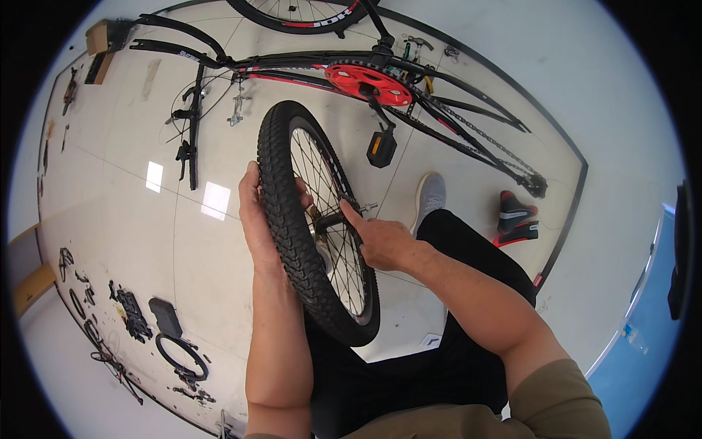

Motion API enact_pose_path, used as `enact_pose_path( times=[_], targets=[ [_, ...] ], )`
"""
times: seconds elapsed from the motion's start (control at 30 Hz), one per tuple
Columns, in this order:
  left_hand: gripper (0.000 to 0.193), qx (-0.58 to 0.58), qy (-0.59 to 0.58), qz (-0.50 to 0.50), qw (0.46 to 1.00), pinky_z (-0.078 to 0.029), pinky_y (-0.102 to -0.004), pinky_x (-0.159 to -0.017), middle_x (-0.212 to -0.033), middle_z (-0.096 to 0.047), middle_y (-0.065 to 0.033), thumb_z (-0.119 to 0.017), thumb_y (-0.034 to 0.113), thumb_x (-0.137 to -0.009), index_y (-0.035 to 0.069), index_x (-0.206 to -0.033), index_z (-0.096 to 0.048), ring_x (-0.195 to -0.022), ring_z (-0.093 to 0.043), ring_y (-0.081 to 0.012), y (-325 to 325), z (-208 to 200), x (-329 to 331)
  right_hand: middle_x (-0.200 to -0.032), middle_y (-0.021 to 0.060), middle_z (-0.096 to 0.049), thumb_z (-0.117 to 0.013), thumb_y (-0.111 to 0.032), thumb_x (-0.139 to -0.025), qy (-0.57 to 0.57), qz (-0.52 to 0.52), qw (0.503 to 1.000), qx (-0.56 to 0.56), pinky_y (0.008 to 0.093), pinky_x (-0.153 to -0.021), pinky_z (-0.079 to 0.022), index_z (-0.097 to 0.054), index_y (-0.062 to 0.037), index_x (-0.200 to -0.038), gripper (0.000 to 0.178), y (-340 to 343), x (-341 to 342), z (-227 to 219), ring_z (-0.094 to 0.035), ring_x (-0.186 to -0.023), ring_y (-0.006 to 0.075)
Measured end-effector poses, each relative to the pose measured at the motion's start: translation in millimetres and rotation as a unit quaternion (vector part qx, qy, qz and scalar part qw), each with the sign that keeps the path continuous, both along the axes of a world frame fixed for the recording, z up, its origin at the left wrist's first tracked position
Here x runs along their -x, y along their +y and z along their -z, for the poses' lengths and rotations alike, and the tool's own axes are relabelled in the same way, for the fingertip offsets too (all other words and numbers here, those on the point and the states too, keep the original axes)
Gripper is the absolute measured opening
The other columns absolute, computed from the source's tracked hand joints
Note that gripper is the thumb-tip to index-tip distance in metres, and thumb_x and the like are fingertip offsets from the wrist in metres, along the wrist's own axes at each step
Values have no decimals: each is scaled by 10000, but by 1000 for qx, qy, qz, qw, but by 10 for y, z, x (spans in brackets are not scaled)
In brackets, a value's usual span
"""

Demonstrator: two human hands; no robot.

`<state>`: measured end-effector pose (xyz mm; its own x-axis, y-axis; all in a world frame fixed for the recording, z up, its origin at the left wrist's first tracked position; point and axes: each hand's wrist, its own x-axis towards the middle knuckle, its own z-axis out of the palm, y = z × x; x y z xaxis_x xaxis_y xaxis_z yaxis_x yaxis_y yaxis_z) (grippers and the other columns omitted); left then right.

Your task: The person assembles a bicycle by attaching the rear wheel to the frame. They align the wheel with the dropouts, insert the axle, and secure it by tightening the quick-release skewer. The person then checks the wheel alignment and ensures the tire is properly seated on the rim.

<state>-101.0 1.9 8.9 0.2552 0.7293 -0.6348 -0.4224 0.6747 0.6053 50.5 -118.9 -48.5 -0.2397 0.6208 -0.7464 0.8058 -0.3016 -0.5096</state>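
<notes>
A bicycle wheel (pixel 289 238) with a black knobbly tyre stands tilted in front of me, above my lap. My left hand (pixel 257 219) is wrapped round its left side, the palm against the tread and fingertips showing through the spokes. On the opposite side, my right hand (pixel 387 243) is at the rim near the hub (pixel 322 221). Its index finger stretches onto the rim while the other fingers curl at the tyre's edge, partly hidden. A threaded axle end (pixel 369 208) sticks out beyond the wheel, just above this hand.
Ahead lies a black and red bicycle frame (pixel 292 72) with a red chainring (pixel 365 83) and a pedal (pixel 381 148). Handlebars (pixel 194 135) rest left of it; another wheel (pixel 300 18) lies beyond. Several loose parts and a saddle (pixel 515 212) are on the tiled floor.
</notes>
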Motion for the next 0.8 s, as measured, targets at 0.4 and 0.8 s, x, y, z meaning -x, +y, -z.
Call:
enact_pose_path(
  times=[0.4,0.8],
  targets=[
    [464,-1,4,1,1000,-462,-367,-729,-735,-663,-91,-517,502,-1012,82,-924,-694,-623,-588,-218,23,32,38,-926,163,-744,-671,-125,-797,-47,-160,985,34,487,-737,-556,-568,17,-1319,551,-703,288,175,-738,-864,344],
    [423,-2,9,-29,1000,-506,-291,-522,-703,-657,-106,-526,462,-1016,68,-924,-648,-564,-623,-197,12,-23,-17,-960,202,-711,-571,-133,-892,-59,64,994,-70,503,-814,-545,-274,2,-1517,705,-87,119,-14,-704,-885,384]
  ],
)
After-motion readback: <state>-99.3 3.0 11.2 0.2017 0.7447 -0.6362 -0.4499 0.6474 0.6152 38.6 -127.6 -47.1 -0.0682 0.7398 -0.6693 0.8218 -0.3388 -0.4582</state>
